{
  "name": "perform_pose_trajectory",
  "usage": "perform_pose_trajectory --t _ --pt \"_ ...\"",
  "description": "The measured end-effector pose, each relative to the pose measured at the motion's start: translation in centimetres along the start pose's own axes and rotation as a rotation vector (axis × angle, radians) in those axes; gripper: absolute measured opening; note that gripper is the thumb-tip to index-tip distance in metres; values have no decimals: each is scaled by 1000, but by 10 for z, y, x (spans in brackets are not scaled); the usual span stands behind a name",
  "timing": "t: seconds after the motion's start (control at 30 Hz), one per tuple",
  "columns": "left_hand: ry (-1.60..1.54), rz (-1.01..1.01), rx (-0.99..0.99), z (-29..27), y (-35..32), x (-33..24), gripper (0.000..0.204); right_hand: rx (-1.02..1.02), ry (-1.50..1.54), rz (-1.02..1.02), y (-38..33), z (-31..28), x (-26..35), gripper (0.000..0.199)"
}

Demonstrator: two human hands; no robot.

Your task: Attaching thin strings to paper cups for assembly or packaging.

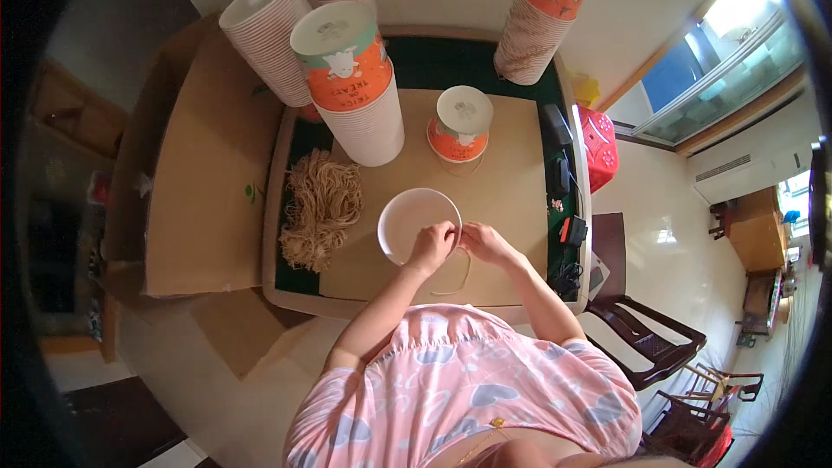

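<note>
A white paper bowl (414,221) stands open on the table, a tan string (461,276) looping beside it.

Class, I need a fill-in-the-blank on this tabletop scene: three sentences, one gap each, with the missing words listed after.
1. Both hands, left hand and right hand, meet at the rim of a ____ paper bowl.
2. The pile of tan cords lies to the ____ of that bowl.
3. The single cup beyond the bowl has a white lid and an ____ side.

Missing words: white; left; orange
</note>
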State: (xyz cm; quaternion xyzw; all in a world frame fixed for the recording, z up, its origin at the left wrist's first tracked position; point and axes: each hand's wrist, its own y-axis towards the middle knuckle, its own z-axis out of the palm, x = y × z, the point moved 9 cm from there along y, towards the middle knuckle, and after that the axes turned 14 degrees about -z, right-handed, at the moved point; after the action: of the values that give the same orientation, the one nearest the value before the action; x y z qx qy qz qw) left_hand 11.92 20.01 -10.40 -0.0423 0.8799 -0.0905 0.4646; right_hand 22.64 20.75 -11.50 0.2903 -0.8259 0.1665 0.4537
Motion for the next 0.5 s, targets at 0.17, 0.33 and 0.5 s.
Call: perform_pose_trajectory --t 0.17,0.33,0.5 --pt "-9 3 -59 4 2 2 8 -27 38 152 -10 -5 -13 17" --pt "-380 -189 147 8 6 27 8 -264 587 247 -22 -3 8 27" --pt "-485 -247 190 11 10 53 6 -314 333 0 -4 -4 50 41"
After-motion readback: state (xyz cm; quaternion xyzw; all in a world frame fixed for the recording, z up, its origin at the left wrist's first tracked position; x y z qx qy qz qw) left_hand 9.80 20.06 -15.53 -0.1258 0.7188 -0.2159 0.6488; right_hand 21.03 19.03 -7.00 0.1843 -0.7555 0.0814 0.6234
